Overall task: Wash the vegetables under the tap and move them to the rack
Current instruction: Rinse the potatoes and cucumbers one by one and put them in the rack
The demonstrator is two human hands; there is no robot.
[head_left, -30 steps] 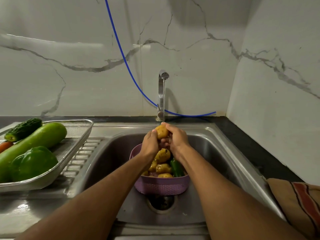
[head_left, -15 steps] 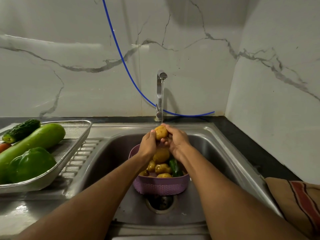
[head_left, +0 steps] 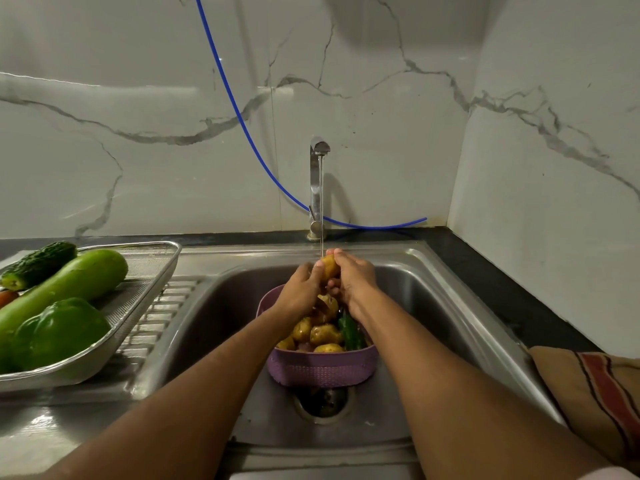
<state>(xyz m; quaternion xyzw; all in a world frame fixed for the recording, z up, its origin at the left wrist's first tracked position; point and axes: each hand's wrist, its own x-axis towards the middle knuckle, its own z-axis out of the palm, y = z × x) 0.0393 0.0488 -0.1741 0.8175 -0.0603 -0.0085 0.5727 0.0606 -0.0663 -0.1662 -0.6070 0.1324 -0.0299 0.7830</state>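
Observation:
Both hands hold one small yellow potato (head_left: 329, 266) under the thin stream from the tap (head_left: 318, 188). My left hand (head_left: 300, 293) cups it from the left, my right hand (head_left: 352, 282) grips it from the right and above. Below them a purple basket (head_left: 322, 370) sits in the sink (head_left: 429, 306), holding several more potatoes (head_left: 323, 334) and a green vegetable (head_left: 351, 332). On the left drainboard stands the metal rack (head_left: 145, 296) with a green capsicum (head_left: 59, 332), a long pale green gourd (head_left: 72, 284), a dark bumpy cucumber (head_left: 40, 263) and part of a red-orange vegetable (head_left: 6, 296).
A blue hose (head_left: 239, 116) runs down the marble wall behind the tap. A striped brown cloth (head_left: 595, 393) lies on the dark counter at the right. The sink drain (head_left: 323, 401) shows below the basket.
The hands have turned around the potato under the water; my right hand's fingers now reach over its top. The potato stays in the stream.

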